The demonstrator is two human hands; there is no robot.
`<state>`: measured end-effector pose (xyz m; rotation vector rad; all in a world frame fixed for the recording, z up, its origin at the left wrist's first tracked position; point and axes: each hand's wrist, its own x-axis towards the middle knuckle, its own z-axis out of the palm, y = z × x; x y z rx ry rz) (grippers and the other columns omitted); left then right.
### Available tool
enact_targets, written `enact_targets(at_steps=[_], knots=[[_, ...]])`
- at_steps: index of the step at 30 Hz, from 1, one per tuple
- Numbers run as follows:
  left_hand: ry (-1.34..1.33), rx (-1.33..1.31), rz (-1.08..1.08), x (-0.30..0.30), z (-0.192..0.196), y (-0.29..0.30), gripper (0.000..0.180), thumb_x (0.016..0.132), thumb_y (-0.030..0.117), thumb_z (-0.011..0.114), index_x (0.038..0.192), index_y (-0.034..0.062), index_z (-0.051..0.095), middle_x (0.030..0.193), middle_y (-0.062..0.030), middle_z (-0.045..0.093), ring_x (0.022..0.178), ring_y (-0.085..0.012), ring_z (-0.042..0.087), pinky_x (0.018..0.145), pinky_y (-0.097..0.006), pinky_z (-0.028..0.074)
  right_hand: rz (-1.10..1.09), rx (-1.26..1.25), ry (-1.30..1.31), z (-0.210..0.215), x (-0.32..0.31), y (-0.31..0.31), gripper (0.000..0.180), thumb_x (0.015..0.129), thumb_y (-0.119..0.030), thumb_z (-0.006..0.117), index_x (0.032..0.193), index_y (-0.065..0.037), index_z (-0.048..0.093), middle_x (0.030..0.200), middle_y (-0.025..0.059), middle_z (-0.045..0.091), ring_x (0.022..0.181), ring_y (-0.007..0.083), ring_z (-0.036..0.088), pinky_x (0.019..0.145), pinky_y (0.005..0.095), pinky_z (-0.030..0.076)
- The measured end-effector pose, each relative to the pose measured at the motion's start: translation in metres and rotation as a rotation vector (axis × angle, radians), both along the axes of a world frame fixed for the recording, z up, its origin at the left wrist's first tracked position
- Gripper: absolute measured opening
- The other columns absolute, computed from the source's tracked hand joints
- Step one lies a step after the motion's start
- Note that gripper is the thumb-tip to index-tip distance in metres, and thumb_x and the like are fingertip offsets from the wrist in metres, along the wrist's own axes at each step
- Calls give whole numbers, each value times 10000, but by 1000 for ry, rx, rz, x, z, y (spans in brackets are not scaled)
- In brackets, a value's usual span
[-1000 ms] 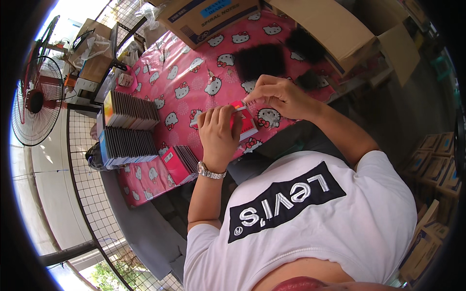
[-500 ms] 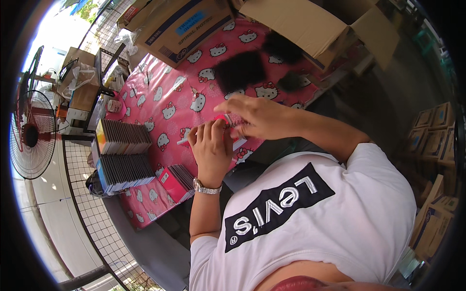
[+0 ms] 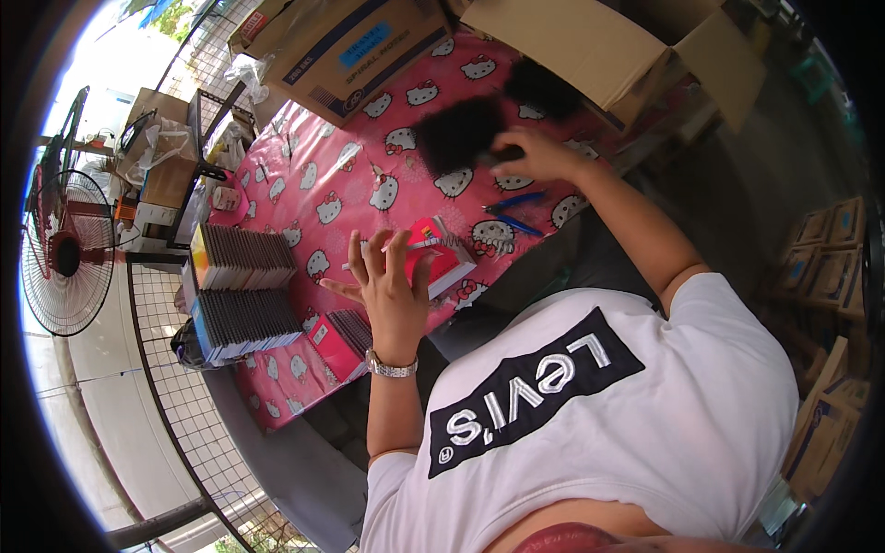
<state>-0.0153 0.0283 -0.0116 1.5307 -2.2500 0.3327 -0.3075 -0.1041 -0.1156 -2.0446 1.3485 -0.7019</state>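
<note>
Just above a red notebook (image 3: pixel 452 264) near the table's front edge is my left hand (image 3: pixel 392 276). Its fingers are spread, with nothing held between them. A loose wire coil (image 3: pixel 496 243) sticks out to the right from the notebook, which has a pale strip along its far edge. My right hand (image 3: pixel 539 155) is farther off, beside a black, blurred patch (image 3: pixel 458 134). Its fingers are curled together at that patch's edge; what they hold, if anything, I cannot make out. Blue-handled pliers (image 3: pixel 516 212) lie between the right hand and the notebook.
Spiral notebooks stand in dark rows (image 3: pixel 244 323) on the left, with a smaller red stack (image 3: pixel 339 343) nearer me. A cardboard box (image 3: pixel 355 64) stands at the back, an open one (image 3: pixel 581 46) at back right. A fan (image 3: pixel 66 253) is far left. The tablecloth (image 3: pixel 318 244) is pink.
My right hand has left the notebook and moved up and right to the black patch, uncovering the pliers and coil. My left hand has lifted and spread its fingers.
</note>
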Motion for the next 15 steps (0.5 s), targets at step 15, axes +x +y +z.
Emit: enact_targets(at_steps=[15], knots=[[272, 83, -111, 17, -6, -15, 369, 764, 228, 798, 1049, 80, 617, 1047, -108, 596, 1036, -342, 533, 916, -466, 403, 795, 728, -470, 121, 80, -7, 467, 747, -321, 774, 1112, -46, 679, 1032, 32, 608, 1010, 136, 598, 908, 285, 444]])
